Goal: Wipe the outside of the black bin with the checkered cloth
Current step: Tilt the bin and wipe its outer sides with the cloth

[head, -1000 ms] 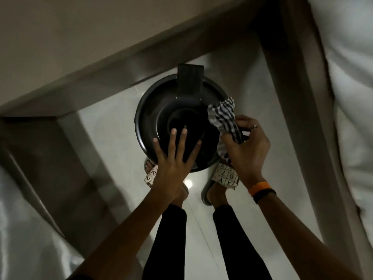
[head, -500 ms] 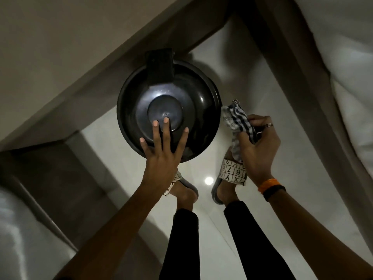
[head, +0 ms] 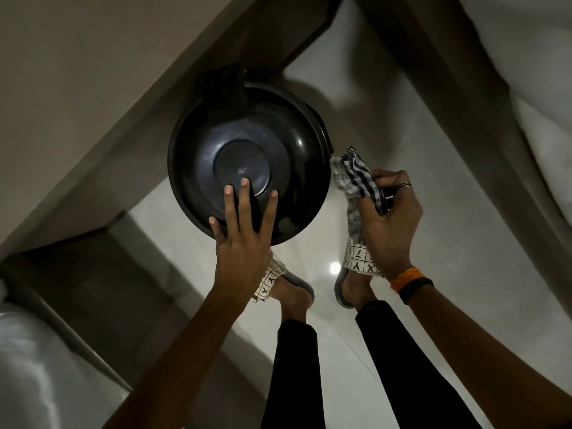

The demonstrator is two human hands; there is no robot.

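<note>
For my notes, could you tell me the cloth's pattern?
Dark-and-white checks and stripes on the cloth, head view.

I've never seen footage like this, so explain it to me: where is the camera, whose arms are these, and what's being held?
The camera sits on a person's head, looking down, so the arms and feet are their own. There is only this one view. On the pale floor stands a black bin, seen from above with its lid shut. The left hand rests open on the lid, steadying it. The right hand grips a bunched checkered cloth beside the bin's right side; whether the cloth touches it is hard to tell. The feet wear patterned sandals.
</note>
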